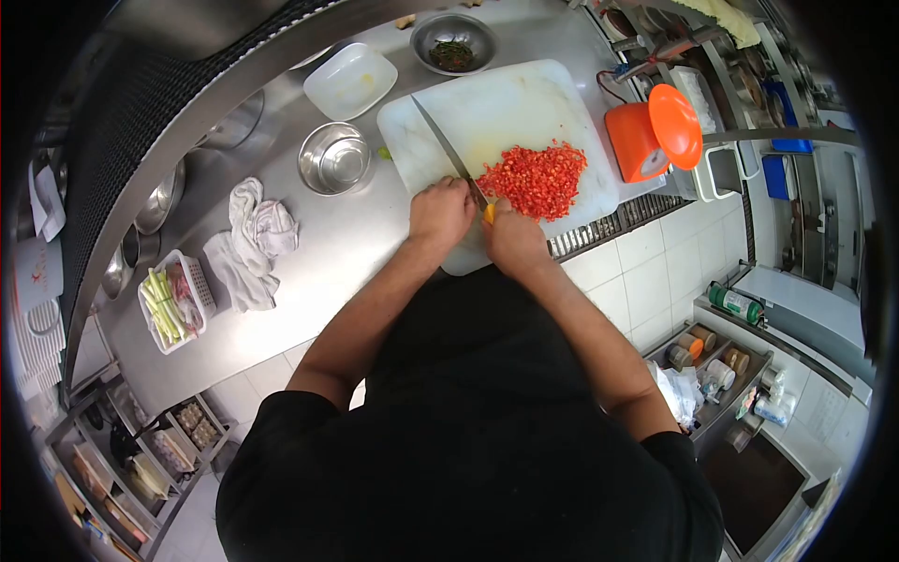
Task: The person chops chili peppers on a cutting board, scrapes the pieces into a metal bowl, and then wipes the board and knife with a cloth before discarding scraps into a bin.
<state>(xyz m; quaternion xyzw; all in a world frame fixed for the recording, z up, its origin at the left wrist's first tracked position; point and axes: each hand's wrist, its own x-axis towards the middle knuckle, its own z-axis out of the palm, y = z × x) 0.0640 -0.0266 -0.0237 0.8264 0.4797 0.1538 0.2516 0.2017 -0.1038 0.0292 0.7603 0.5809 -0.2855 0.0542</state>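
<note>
A long kitchen knife (438, 134) with a yellow handle lies angled over the white cutting board (487, 98), its tip pointing to the far left. My right hand (517, 242) is wrapped around the handle. Close to the handle end, my left hand (440, 214) has its curled fingers closed at the blade; the fingertips are partly hidden. Right beside the blade, a pile of finely chopped red chili pepper (538, 180) spreads over the right half of the board. A few loose bits lie around the pile.
Left of the board stand a steel bowl (334, 159), a white dish (350, 81), crumpled towels (251, 244) and a white basket (194, 290) with green stalks. Behind it sits a metal bowl (455, 45) with dark greens. An orange scale (640, 140) stands to the right.
</note>
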